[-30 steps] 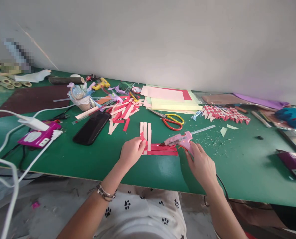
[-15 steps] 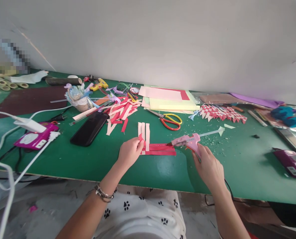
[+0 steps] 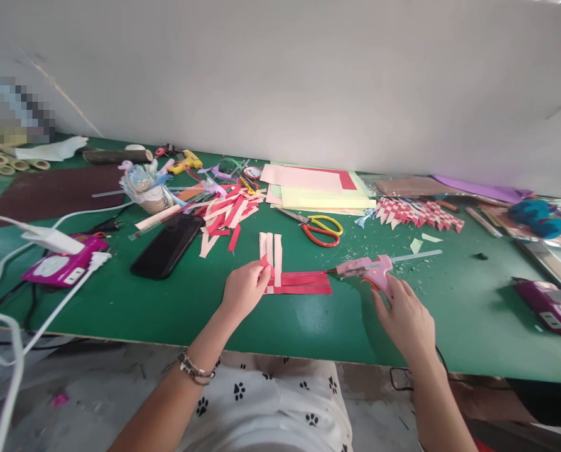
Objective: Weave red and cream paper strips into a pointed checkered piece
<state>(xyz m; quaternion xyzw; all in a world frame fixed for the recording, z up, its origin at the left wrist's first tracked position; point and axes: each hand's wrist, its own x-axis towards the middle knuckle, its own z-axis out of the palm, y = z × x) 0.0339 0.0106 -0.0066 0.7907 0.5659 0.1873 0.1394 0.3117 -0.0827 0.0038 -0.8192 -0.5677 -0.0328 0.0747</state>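
Red paper strips lie flat across the middle of the table, crossed at their left end by upright pale pink paper strips. My left hand pinches the turned-up end of a red strip over that crossing. In my right hand is a pink glue gun, gripped by its handle, with a clear glue stick out of its back. Its nozzle points left, just past the right end of the red strips.
Behind are scissors, a heap of cut strips, paper sheets and a woven red-and-white piece. A phone and a purple power strip with white cables lie left. Another purple power strip lies right.
My right hand and the glue gun have moved right, away from the red strips. My left hand keeps its pinch in about the same place.
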